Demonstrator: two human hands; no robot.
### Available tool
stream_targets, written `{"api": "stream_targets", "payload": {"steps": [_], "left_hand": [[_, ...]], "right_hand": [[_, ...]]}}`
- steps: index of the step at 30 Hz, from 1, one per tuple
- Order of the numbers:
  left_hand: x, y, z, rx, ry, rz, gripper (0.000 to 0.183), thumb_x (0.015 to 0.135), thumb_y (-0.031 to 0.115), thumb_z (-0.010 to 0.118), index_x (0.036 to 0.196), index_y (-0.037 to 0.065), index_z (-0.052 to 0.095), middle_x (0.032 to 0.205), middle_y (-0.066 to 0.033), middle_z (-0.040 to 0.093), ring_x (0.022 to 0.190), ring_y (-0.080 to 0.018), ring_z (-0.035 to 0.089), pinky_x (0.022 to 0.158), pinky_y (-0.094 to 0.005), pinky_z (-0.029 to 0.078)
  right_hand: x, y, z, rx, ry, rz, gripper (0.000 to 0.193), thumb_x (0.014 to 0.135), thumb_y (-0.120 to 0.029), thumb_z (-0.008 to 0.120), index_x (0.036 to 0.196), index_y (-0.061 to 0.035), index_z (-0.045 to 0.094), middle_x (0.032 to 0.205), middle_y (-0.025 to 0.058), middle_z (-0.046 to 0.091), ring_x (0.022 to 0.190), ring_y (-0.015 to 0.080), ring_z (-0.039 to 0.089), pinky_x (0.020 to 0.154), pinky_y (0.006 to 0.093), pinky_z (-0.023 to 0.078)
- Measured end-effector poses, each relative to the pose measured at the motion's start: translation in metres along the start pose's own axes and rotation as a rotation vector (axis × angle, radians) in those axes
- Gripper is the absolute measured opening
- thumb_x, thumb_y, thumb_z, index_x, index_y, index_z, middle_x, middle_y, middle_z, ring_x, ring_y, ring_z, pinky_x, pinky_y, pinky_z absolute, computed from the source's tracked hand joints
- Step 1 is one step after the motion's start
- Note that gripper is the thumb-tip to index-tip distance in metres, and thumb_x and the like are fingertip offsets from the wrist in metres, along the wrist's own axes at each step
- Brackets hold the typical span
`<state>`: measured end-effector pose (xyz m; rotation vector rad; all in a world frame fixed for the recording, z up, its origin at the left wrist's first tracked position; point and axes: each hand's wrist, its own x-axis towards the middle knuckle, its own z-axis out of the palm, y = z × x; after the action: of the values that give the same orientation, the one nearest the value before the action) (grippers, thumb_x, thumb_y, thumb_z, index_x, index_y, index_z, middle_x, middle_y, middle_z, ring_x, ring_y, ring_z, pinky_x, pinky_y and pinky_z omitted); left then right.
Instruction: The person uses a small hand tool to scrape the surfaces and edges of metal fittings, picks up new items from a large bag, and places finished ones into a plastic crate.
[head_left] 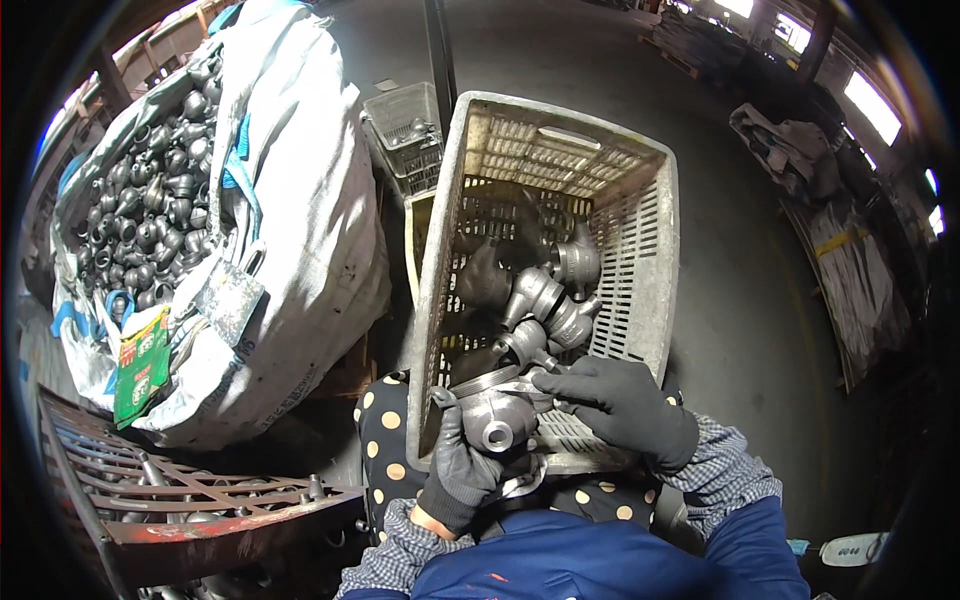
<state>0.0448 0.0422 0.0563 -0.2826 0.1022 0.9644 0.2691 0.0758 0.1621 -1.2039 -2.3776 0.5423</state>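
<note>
In my left hand [459, 478], gloved in dark grey, is a rounded grey metal casting [513, 411] with a round hole facing me. The fingers close round its left side, over the near end of a grey plastic crate [655, 255]. My right hand [632, 410], in the same kind of glove, reaches in from the right with its fingers drawn together at the casting's right side. Whatever lies between those fingertips is too small and hidden to name. Several similar castings [540, 293] lie heaped in the crate just beyond both hands.
A big white woven sack [320, 200] full of small metal castings [150, 215] stands at the left. Below it is a rusty slatted metal bin [200, 530] with more parts. Another crate [400, 105] sits behind. Stacked flat sacks [860, 280] line the right side.
</note>
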Motion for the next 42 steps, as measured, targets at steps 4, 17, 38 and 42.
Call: {"api": "stream_targets", "payload": {"steps": [4, 17, 38, 42], "left_hand": [[0.0, -0.001, -0.002, 0.0, 0.006, 0.011, 0.074, 0.094, 0.047, 0.055, 0.146, 0.003, 0.025, 0.142, -0.0256, 0.039, 0.13, -0.0428, 0.044, 0.104, -0.0614, 0.041], [-0.001, -0.005, 0.004, -0.068, -0.021, 0.001, 0.077, 0.093, 0.05, 0.054, 0.144, 0.0, 0.024, 0.14, -0.0267, 0.04, 0.124, -0.0435, 0.049, 0.1, -0.0611, 0.046], [0.002, -0.008, 0.006, 0.08, 0.102, 0.065, 0.078, 0.087, 0.046, 0.066, 0.142, 0.002, 0.032, 0.136, -0.0214, 0.048, 0.123, -0.0375, 0.052, 0.1, -0.0581, 0.047], [0.001, -0.009, 0.011, 0.092, 0.078, 0.045, 0.078, 0.086, 0.047, 0.066, 0.141, 0.002, 0.033, 0.135, -0.0211, 0.049, 0.121, -0.0369, 0.054, 0.099, -0.0586, 0.047]], "right_hand": [[0.006, -0.002, -0.013, 0.018, -0.119, 0.001, 0.042, 0.081, -0.018, 0.065, 0.123, -0.0228, 0.064, 0.096, 0.0034, 0.066, 0.081, 0.0233, 0.066, 0.066, 0.0337, 0.053], [0.002, -0.008, 0.006, -0.176, 0.093, -0.117, 0.045, 0.079, -0.027, 0.069, 0.124, -0.0243, 0.064, 0.086, 0.0008, 0.061, 0.075, 0.0186, 0.063, 0.058, 0.0329, 0.05], [-0.005, -0.008, 0.007, -0.162, 0.041, -0.025, 0.043, 0.079, -0.022, 0.068, 0.121, -0.023, 0.065, 0.088, -0.0003, 0.063, 0.076, 0.0186, 0.065, 0.06, 0.0312, 0.051], [0.0, -0.019, -0.003, -0.264, -0.02, -0.05, 0.046, 0.078, -0.024, 0.069, 0.123, -0.0236, 0.063, 0.09, -0.0001, 0.063, 0.078, 0.0192, 0.065, 0.06, 0.0321, 0.051]]}}
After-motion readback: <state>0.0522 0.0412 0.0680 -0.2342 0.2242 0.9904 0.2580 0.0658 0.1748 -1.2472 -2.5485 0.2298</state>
